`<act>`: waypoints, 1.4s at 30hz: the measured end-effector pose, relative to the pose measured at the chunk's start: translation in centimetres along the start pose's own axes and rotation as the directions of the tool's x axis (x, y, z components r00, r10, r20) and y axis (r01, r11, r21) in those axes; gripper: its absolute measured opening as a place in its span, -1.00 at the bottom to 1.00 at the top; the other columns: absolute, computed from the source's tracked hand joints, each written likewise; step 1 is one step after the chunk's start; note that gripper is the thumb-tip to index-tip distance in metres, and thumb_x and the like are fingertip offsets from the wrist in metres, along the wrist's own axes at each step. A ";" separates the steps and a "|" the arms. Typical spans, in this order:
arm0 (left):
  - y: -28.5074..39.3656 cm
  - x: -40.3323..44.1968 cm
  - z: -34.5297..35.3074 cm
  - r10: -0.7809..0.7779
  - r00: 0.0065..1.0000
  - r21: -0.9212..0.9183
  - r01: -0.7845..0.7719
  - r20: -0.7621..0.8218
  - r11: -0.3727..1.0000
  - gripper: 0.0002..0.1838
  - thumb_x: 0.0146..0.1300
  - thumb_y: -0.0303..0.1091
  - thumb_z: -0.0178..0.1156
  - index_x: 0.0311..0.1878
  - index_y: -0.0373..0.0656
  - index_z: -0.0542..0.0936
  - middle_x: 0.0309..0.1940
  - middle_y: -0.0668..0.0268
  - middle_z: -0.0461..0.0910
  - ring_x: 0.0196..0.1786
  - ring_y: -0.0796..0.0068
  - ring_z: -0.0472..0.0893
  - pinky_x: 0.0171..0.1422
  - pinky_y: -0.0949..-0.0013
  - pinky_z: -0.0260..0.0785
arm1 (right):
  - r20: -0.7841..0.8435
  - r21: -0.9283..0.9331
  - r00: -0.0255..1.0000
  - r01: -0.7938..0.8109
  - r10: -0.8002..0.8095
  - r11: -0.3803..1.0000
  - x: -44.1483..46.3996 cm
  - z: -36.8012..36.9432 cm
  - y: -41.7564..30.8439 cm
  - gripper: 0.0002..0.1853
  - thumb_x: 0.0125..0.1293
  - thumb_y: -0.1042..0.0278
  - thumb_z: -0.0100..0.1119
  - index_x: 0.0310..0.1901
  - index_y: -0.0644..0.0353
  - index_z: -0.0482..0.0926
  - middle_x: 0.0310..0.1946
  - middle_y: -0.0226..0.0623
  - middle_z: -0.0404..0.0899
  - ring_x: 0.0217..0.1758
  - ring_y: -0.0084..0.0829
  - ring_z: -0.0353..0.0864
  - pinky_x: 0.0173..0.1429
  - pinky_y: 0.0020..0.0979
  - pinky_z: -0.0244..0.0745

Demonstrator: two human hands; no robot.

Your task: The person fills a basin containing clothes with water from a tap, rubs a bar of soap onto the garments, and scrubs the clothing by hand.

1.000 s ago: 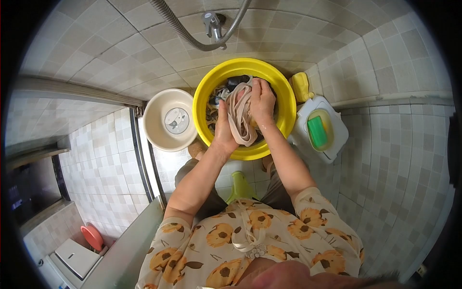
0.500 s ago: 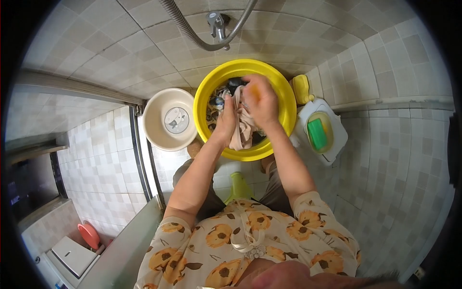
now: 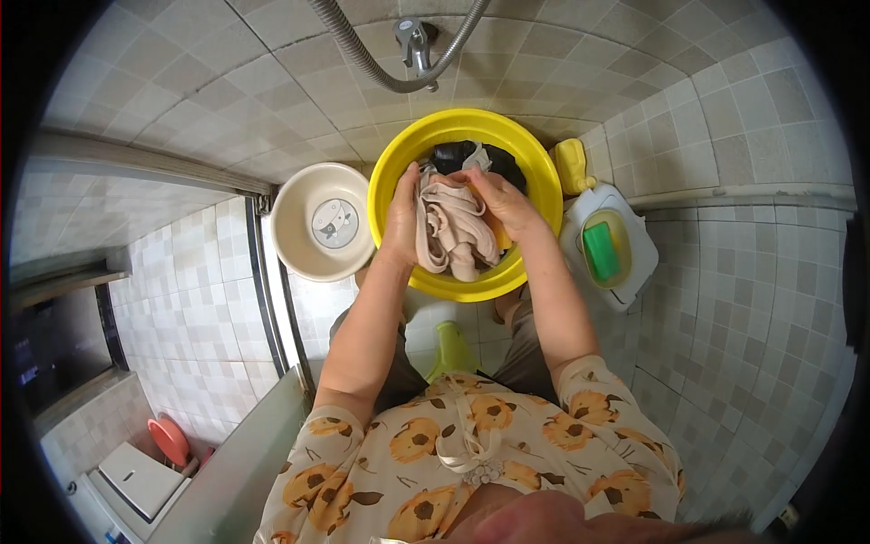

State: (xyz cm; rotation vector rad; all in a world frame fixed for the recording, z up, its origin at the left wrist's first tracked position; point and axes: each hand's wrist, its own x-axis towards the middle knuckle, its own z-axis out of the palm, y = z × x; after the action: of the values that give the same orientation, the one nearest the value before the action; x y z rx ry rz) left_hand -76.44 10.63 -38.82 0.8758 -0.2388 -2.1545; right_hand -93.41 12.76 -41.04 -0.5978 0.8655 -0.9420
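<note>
A wet, crumpled beige-pink cloth point(image 3: 450, 227) is held between my two hands over the yellow basin point(image 3: 387, 163). My left hand point(image 3: 401, 218) presses its left side, with the fingers pointing up along the cloth. On the upper right my right hand point(image 3: 507, 204) grips the cloth's edge with curled fingers. Dark clothes point(image 3: 503, 166) lie in the basin behind the cloth. A bit of something yellow-orange shows beside the cloth below my right hand; what it is I cannot make out.
A cream basin point(image 3: 292, 195) stands left of the yellow one. To the right are a yellow bottle point(image 3: 571, 166) and a green soap bar point(image 3: 600, 252) in a dish on a white lid point(image 3: 640, 258). A metal hose point(image 3: 362, 59) hangs by the wall tap point(image 3: 414, 41).
My hands have moved apart and the cloth is bunched wider between them. My right hand, blurred and raised over the cloth half a second ago, is back on it.
</note>
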 end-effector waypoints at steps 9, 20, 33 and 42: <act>1.8 0.0 -1.5 -0.065 0.989 0.214 0.092 -0.130 0.972 -0.50 0.35 0.07 0.00 -0.03 -0.25 0.49 -0.25 0.19 0.60 -0.25 0.36 0.61 -0.08 0.31 0.52 | 0.141 -0.525 0.990 0.049 0.030 0.850 -2.1 2.3 -1.5 -0.32 0.04 0.41 0.39 0.22 0.38 0.36 0.10 -0.22 0.46 0.13 -0.50 0.43 0.25 -0.46 0.30; 1.5 2.2 -4.0 0.088 0.978 0.350 -0.017 -0.189 0.937 -0.37 0.38 0.15 -0.15 0.12 -0.27 0.47 -0.04 0.12 0.58 0.05 0.28 0.55 0.16 0.14 0.42 | -0.273 -0.280 0.903 0.255 -0.331 0.926 -2.4 -0.3 -2.2 -0.63 0.07 0.50 0.24 -0.05 0.41 0.53 -0.22 -0.32 0.60 -0.16 -0.58 0.54 -0.03 -0.49 0.45; 0.0 -0.4 -0.6 -0.158 0.861 -0.241 0.304 0.484 0.921 -0.33 0.38 0.11 -0.24 0.36 -0.21 0.22 0.29 0.02 0.30 0.30 -0.07 0.31 0.38 -0.09 0.15 | 0.266 -0.961 0.847 0.195 -0.461 -0.198 -5.7 11.3 -0.3 -0.62 0.13 0.40 0.22 0.02 0.17 0.47 -0.26 -0.16 0.50 -0.27 -0.10 0.57 -0.24 -0.21 0.51; -1.5 -0.5 -1.7 0.146 0.860 -0.322 0.022 0.489 0.947 -0.40 0.38 0.09 -0.23 0.38 -0.02 0.20 0.32 0.10 0.23 0.35 0.05 0.24 0.46 -0.01 0.03 | 0.440 -0.889 0.618 0.404 -0.652 -0.217 -1.6 12.7 -1.1 -0.56 0.11 0.20 0.30 0.01 0.19 0.51 -0.03 -0.17 0.50 0.04 -0.16 0.50 0.17 -0.21 0.34</act>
State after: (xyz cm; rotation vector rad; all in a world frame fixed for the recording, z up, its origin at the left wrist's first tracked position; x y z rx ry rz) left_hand -76.02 12.19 -40.47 0.0983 -0.1681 -2.2441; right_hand -83.70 14.59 -32.90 -2.3952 1.4560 -1.0799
